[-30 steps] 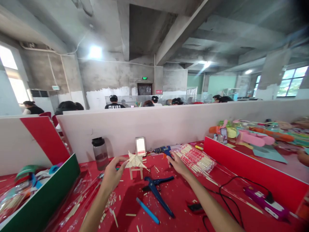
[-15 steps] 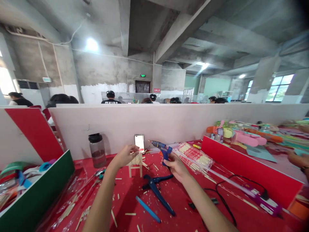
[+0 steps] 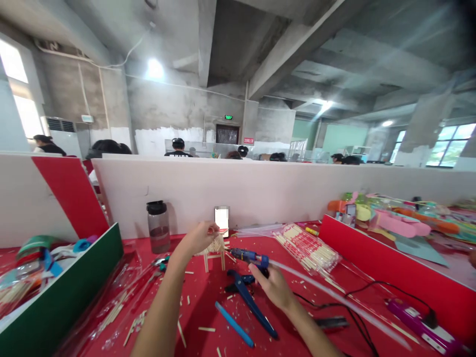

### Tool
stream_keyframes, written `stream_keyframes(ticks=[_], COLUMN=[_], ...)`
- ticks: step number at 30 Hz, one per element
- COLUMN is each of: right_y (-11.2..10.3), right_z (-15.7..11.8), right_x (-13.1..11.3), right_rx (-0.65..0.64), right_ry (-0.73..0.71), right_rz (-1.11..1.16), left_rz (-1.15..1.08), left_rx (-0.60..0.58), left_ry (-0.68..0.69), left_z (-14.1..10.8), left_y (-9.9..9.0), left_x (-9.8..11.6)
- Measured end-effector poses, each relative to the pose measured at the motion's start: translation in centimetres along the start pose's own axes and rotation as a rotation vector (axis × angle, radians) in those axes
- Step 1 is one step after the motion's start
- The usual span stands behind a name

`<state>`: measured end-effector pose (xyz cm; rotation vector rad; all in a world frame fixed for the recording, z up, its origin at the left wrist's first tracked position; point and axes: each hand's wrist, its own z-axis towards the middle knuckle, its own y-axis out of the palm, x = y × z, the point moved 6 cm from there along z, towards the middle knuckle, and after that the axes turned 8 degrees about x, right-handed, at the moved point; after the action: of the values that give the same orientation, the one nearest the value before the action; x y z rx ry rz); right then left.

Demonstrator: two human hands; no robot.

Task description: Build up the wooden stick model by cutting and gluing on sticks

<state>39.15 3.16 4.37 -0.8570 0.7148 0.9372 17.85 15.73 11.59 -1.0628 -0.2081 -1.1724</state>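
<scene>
right hand (image 3: 274,285) holds glue gun (image 3: 245,256) over red table (image 3: 203,310), concrete ceiling (image 3: 178,29) overhead

I'm referencing everything off the stick model (image 3: 215,245) on the table (image 3: 201,305). Behind it: phone (image 3: 221,219), then partition (image 3: 267,193). Left, slightly back: bottle (image 3: 159,231). Left: pliers (image 3: 161,262). Just right: glue gun (image 3: 248,255) in right hand (image 3: 275,285); farther right, packaged sticks (image 3: 307,248). Front-right: cutter (image 3: 254,305), pen (image 3: 234,324). Far front-right: power strip (image 3: 420,321).
</scene>
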Motion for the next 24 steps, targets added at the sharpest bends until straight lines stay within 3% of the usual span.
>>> stream_keyframes(ticks=[9, 16, 24], right_y=[1.8, 2.4, 3.2], right_z=[-0.9, 0.0, 0.3], right_x=[-0.3, -0.3, 0.3], right_rx=[0.056, 0.089, 0.068], right_ry=[-0.165, -0.229, -0.274], right_rz=[-0.158, -0.292, -0.404], left_rz=[-0.105, -0.182, -0.215], left_rx=[-0.084, -0.028, -0.058], left_ry=[0.045, 0.021, -0.008], left_z=[-0.5, -0.4, -0.5], left_y=[0.4, 0.0, 0.2], left_x=[0.2, -0.4, -0.5])
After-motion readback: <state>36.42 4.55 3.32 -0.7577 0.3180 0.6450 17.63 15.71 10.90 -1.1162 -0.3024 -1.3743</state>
